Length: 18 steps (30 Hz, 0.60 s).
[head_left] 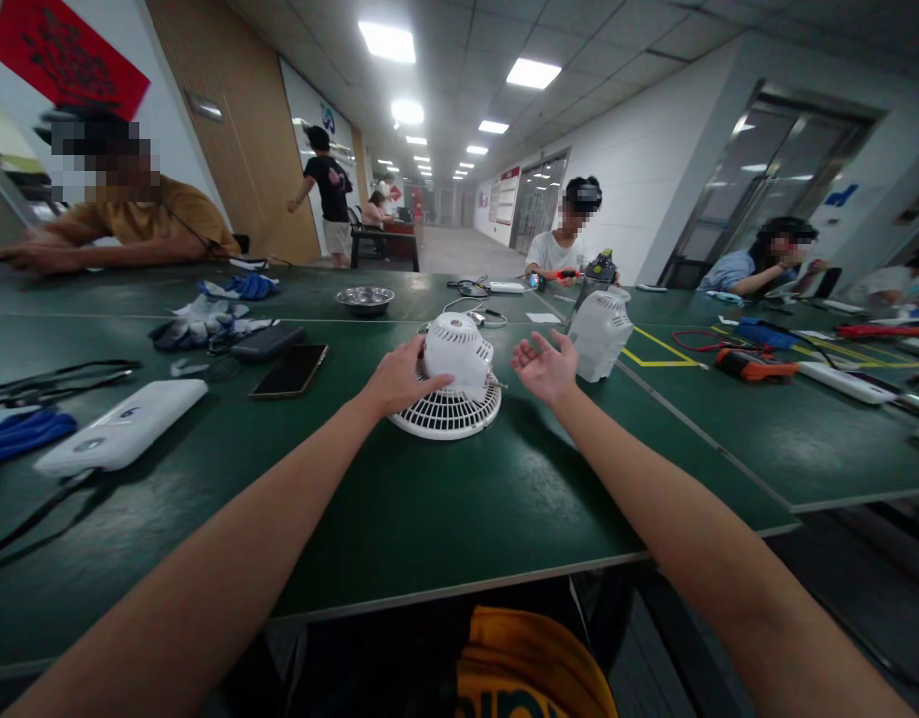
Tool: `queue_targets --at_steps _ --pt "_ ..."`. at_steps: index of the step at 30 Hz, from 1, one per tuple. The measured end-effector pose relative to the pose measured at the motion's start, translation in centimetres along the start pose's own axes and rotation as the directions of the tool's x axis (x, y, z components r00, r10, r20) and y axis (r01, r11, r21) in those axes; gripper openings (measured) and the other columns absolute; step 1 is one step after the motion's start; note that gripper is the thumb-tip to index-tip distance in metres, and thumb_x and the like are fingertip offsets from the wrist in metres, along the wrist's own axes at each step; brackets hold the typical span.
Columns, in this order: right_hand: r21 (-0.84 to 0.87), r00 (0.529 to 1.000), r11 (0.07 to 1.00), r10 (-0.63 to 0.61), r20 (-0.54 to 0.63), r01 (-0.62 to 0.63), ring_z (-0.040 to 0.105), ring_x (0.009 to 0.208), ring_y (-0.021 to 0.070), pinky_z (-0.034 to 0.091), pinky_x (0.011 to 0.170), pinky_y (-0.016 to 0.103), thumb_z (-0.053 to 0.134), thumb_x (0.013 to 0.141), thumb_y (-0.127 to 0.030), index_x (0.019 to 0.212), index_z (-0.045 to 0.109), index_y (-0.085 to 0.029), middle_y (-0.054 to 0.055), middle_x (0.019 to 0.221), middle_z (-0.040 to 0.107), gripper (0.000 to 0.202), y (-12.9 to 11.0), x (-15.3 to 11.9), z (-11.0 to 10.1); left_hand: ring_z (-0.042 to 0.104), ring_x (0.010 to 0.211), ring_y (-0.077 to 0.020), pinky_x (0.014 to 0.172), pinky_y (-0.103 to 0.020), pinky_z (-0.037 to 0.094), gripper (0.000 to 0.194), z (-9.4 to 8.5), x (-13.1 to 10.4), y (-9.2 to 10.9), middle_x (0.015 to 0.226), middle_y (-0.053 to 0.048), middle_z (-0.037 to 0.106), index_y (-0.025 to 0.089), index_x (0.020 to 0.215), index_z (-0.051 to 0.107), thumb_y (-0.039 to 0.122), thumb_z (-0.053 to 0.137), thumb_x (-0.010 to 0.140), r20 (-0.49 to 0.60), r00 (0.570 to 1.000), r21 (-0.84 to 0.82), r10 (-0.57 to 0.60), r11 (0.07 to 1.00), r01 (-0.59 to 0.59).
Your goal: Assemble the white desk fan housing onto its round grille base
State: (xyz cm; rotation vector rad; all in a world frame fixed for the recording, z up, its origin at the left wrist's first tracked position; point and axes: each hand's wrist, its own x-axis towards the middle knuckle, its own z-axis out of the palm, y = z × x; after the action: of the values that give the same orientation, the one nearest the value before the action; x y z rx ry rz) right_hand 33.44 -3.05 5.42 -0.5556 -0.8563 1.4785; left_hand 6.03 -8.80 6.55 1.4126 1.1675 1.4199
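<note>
A white fan head (456, 359) lies grille-down on the green table in front of me, its slotted motor housing upward and the round grille (452, 414) beneath. My left hand (401, 377) grips the left side of the housing, with the thumb across its front and the fingertips partly hidden behind it. To the right of the fan, my right hand (547, 367) is held palm up with its fingers apart and nothing in it. Just beyond that hand stands a white plastic housing (600, 334) with slots at its top.
A phone (290, 371), a white power bank (123, 427) and gloves (201, 324) lie to the left. Farther back sits a metal bowl (365, 300). An orange-black tool (757, 365) and cables are at the right. Other people sit around the table.
</note>
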Motion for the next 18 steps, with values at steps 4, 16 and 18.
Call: queue_targets --at_steps 4,16,18 --pt "0.047 0.997 0.999 -0.005 0.078 0.002 0.037 0.048 0.0118 0.040 0.047 0.025 0.055 0.075 -0.039 0.062 0.027 -0.023 -0.005 0.053 0.031 0.034 -1.9 0.7 -3.0 0.041 0.137 -0.0353 0.107 -0.046 0.041 0.041 0.1 0.0 -0.3 0.112 -0.010 0.066 0.021 0.092 0.065 -0.003 0.076 0.061 -0.052 0.996 -0.082 -0.077 0.994 0.073" --pt "-0.016 0.982 0.988 0.153 0.111 -0.152 0.013 0.041 0.0063 0.018 0.034 0.016 0.055 0.063 -0.011 0.065 0.012 -0.024 -0.010 0.052 0.018 0.045 -3.3 1.3 -7.8 0.041 0.137 -0.0344 0.103 -0.043 0.047 0.034 -0.1 0.2 -0.8 0.112 -0.012 0.066 0.021 0.090 0.063 0.002 0.077 0.066 -0.049 0.995 -0.119 -0.087 0.990 0.080" --pt "-0.009 0.986 0.991 0.132 0.099 -0.132 0.013 0.041 0.0060 0.018 0.034 0.015 0.054 0.061 -0.009 0.066 0.011 -0.023 -0.010 0.052 0.019 0.045 -3.0 1.7 -7.9 0.039 0.139 -0.0351 0.104 -0.043 0.047 0.037 -0.1 0.2 -0.8 0.114 -0.011 0.066 0.021 0.090 0.064 0.002 0.080 0.062 -0.027 0.999 -0.049 -0.034 0.998 0.033"
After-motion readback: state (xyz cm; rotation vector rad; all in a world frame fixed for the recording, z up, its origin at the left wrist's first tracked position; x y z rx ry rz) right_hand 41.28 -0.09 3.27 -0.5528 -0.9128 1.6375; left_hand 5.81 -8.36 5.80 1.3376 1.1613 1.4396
